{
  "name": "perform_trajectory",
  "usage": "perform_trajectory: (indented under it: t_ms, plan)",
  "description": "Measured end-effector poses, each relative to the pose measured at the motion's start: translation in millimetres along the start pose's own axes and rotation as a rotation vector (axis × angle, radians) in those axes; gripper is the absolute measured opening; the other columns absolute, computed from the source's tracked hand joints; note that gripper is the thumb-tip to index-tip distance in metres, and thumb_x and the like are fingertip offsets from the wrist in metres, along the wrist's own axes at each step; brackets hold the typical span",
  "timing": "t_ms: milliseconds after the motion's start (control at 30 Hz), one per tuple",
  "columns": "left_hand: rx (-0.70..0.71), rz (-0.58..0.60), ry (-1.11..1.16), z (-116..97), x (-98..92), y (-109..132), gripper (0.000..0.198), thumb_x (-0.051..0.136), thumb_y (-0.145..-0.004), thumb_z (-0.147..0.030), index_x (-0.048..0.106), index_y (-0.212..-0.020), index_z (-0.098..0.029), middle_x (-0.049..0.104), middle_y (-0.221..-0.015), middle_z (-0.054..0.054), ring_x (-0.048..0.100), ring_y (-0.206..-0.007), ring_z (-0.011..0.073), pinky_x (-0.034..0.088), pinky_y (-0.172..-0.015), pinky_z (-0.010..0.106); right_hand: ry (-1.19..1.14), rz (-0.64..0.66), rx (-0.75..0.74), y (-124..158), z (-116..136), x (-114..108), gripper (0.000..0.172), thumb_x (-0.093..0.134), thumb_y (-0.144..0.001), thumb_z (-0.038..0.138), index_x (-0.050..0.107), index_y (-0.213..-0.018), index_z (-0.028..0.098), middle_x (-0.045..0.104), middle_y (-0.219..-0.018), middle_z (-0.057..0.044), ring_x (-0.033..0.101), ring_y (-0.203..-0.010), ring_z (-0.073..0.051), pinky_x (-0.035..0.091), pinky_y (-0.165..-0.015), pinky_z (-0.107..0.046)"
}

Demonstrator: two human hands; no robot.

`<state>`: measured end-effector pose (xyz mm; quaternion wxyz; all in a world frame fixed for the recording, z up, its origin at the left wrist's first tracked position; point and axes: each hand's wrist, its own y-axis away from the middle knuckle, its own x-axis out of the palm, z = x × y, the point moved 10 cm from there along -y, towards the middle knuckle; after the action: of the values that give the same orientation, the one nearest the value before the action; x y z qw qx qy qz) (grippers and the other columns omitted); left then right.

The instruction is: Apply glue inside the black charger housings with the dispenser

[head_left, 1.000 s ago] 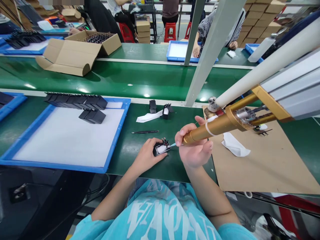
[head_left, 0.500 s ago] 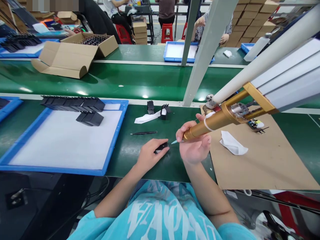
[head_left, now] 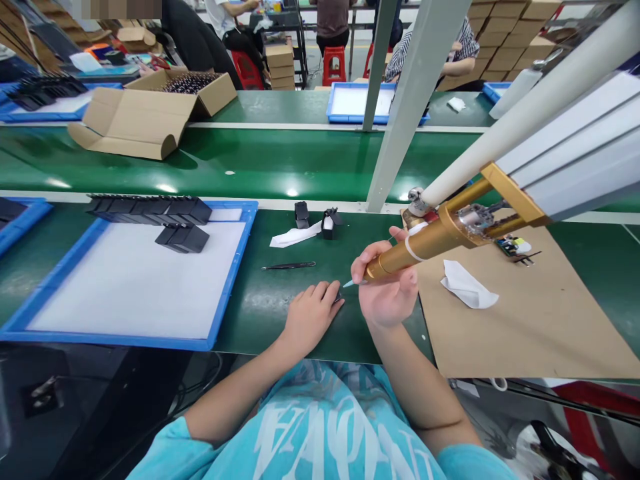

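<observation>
My left hand [head_left: 313, 313] is closed over a small black part [head_left: 339, 297], most of which its fingers hide, on the green table [head_left: 250, 320]. Just right of it, my right hand [head_left: 385, 287] grips a gold dispenser gun [head_left: 407, 255] whose pale blue tip [head_left: 349, 284] points at the black part. Beyond my left hand lie black tweezers [head_left: 289, 266]. Farther back are a small black case [head_left: 301, 215], another black case [head_left: 329, 224] and a white wipe [head_left: 295, 236].
At left, a blue-rimmed tray [head_left: 215, 300] holds several black cases [head_left: 183, 238]. A cardboard sheet [head_left: 525, 327] at right bears a white cloth [head_left: 467, 285] and a circuit board [head_left: 515, 245]. A grey post [head_left: 405, 107] rises behind. Several people are across the line.
My left hand has shifted slightly right, and its fingers now cover most of the black part. The dispenser gun has barely moved. Across the line, a person in stripes has changed position.
</observation>
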<state>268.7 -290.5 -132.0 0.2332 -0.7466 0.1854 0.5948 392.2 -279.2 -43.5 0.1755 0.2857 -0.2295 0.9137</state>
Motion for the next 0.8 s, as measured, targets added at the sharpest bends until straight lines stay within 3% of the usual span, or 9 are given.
perform_trajectory:
  t_ms: [133,233,300,367,467,567,633,700,800]
  plan:
    - [0.01,0.054,-0.01,-3,1.7,-2,0.027,0.048,-0.095,-0.029,0.057,-0.119,-0.02,0.062,-0.096,0.008,0.06,-0.085,0.0226,0.046,-0.068,0.03,0.015,-0.016,0.002,-1,-1,-3,0.042,0.048,-0.081,0.06,0.045,-0.108,0.028,0.056,-0.074,0.003,0.05,-0.045,-0.011,0.038,-0.045,-0.028]
    - [-0.029,0.049,0.131,5,0.0,-5,0.025,0.05,-0.094,-0.028,0.058,-0.116,-0.02,0.061,-0.098,0.009,0.06,-0.09,0.0228,0.049,-0.073,0.031,0.011,-0.022,0.002,-1,-2,-4,0.042,0.048,-0.081,0.06,0.046,-0.108,0.028,0.056,-0.074,0.003,0.049,-0.045,-0.011,0.038,-0.044,-0.027]
    - [-0.127,0.058,0.421,23,2.4,-6,0.026,0.05,-0.093,-0.033,0.057,-0.115,-0.021,0.061,-0.098,0.008,0.061,-0.089,0.0221,0.051,-0.073,0.032,0.01,-0.025,0.002,-1,-2,-4,0.041,0.047,-0.081,0.06,0.046,-0.108,0.028,0.056,-0.074,0.003,0.05,-0.045,-0.011,0.038,-0.044,-0.027]
    - [-0.319,0.122,0.862,48,15.9,-2,0.034,0.044,-0.094,-0.043,0.055,-0.118,-0.021,0.062,-0.09,0.006,0.062,-0.078,0.0198,0.051,-0.062,0.03,0.009,-0.028,-0.004,-1,-1,-4,0.04,0.047,-0.082,0.059,0.048,-0.107,0.028,0.057,-0.075,0.003,0.051,-0.046,-0.011,0.038,-0.044,-0.027]
    - [-0.626,0.203,1.499,71,36.5,15,0.047,0.038,-0.093,-0.053,0.053,-0.122,-0.02,0.061,-0.082,0.005,0.058,-0.06,0.0156,0.042,-0.043,0.024,-0.016,-0.03,-0.013,-1,1,-5,0.038,0.049,-0.082,0.055,0.051,-0.108,0.027,0.059,-0.076,0.002,0.052,-0.047,-0.011,0.039,-0.045,-0.026]
    - [-0.748,0.11,1.747,90,29.4,30,0.047,0.042,-0.09,-0.052,0.054,-0.122,-0.019,0.062,-0.089,0.008,0.058,-0.061,0.0143,0.038,-0.042,0.022,-0.042,-0.025,-0.018,-1,3,-5,0.04,0.051,-0.082,0.053,0.055,-0.111,0.026,0.06,-0.075,0.001,0.052,-0.048,-0.012,0.04,-0.045,-0.027]
    - [-0.731,0.017,1.696,110,13.8,37,0.048,0.043,-0.089,-0.052,0.054,-0.122,-0.02,0.063,-0.092,0.008,0.06,-0.065,0.0154,0.041,-0.044,0.023,-0.043,-0.023,-0.015,-2,3,-7,0.042,0.051,-0.081,0.053,0.056,-0.113,0.026,0.061,-0.074,0.001,0.052,-0.048,-0.012,0.04,-0.045,-0.027]
    - [-0.664,-0.125,1.482,139,-12.6,42,0.05,0.045,-0.088,-0.054,0.053,-0.125,-0.021,0.064,-0.094,0.007,0.062,-0.071,0.0176,0.047,-0.052,0.026,-0.042,-0.023,-0.013,-2,3,-8,0.042,0.052,-0.081,0.053,0.057,-0.113,0.025,0.061,-0.075,0.001,0.052,-0.049,-0.012,0.04,-0.046,-0.027]
    - [-0.537,-0.358,0.81,190,-71.4,45,0.05,0.053,-0.086,-0.054,0.053,-0.124,-0.021,0.065,-0.097,0.007,0.063,-0.086,0.0225,0.05,-0.072,0.033,-0.051,-0.011,-0.017,-3,3,-8,0.043,0.053,-0.081,0.051,0.057,-0.113,0.024,0.061,-0.075,-0.001,0.052,-0.051,-0.013,0.04,-0.048,-0.028]
